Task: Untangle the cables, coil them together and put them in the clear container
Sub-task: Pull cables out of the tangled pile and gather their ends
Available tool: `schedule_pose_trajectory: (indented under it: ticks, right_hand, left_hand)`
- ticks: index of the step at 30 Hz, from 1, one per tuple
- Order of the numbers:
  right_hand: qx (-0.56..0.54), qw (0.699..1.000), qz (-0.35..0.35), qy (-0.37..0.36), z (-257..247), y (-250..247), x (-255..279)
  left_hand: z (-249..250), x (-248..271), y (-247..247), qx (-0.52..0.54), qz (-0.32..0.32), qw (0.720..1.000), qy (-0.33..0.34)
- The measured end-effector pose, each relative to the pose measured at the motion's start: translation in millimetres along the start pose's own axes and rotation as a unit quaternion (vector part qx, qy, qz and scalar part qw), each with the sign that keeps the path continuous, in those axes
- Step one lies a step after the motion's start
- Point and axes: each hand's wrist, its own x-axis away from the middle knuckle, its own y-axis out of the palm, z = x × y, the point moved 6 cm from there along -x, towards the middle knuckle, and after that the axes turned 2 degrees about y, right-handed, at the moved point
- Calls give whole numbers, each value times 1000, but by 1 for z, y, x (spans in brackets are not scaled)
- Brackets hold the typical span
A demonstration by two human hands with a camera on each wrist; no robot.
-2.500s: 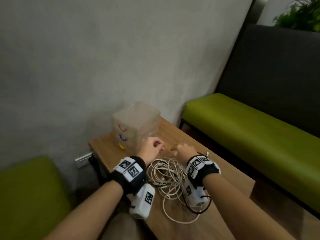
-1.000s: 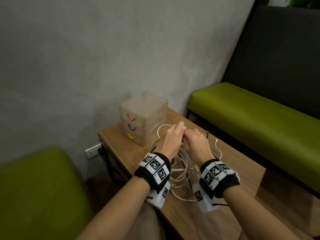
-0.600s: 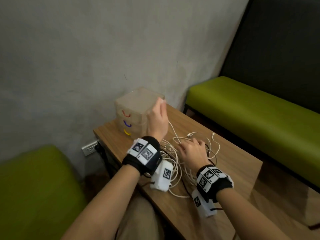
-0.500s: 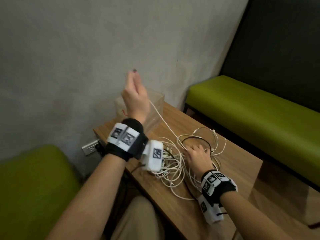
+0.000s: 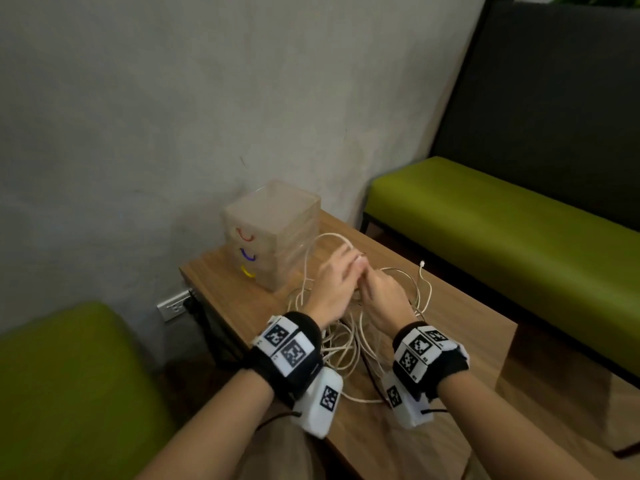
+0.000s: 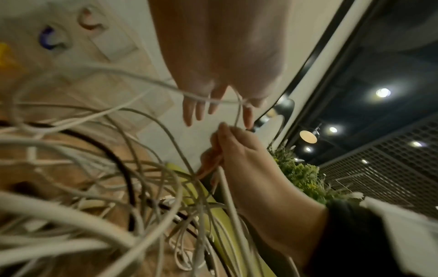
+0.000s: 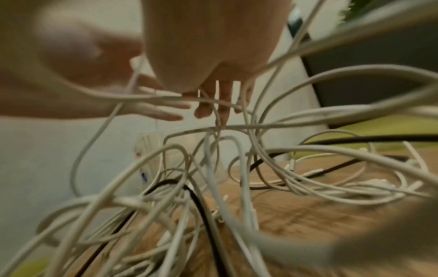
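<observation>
A tangle of white cables (image 5: 346, 344) with one black cable (image 7: 201, 206) lies on the small wooden table (image 5: 450, 327). The clear container (image 5: 273, 233), a drawer box with red, blue and yellow handles, stands at the table's far left corner. Both hands meet just above the tangle, right of the container. My right hand (image 6: 227, 148) pinches a white cable between thumb and fingers. My left hand (image 6: 213, 112) has straight fingers, and a white cable strand lies across them. A loop of white cable (image 5: 325, 237) arcs up beside the container.
A grey wall runs behind the table, with a wall socket (image 5: 175, 306) low on the left. Green benches stand at the right (image 5: 502, 230) and at the near left (image 5: 69, 375). A loose cable plug (image 5: 421, 264) lies right of the hands.
Half a second ago my left hand was raised high, drawing a white cable up. It has come back down to meet my right hand, which has lifted off the pile.
</observation>
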Motion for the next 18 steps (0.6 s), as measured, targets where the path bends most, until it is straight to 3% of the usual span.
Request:
schedule_pose_trajectory:
  ticks: [2, 4, 6, 12, 16, 18]
  right_hand:
    - [3, 1000, 16, -25, -6, 1, 1]
    - [-32, 999, 26, -14, -4, 2, 2]
    - [-43, 999, -11, 12, 1, 14, 3]
    - [52, 994, -86, 39, 21, 39, 7]
    - [80, 985, -143, 43, 21, 47, 9]
    - [30, 991, -119, 50, 16, 37, 3]
  left_hand:
    - [7, -7, 14, 42, 1, 999, -3]
    - [12, -17, 1, 89, 101, 991, -22]
    - [15, -24, -15, 137, 174, 974, -42]
    - [51, -29, -79, 87, 277, 954, 79]
    - [68, -45, -116, 100, 330, 934, 88]
    - [59, -45, -113, 54, 314, 943, 94]
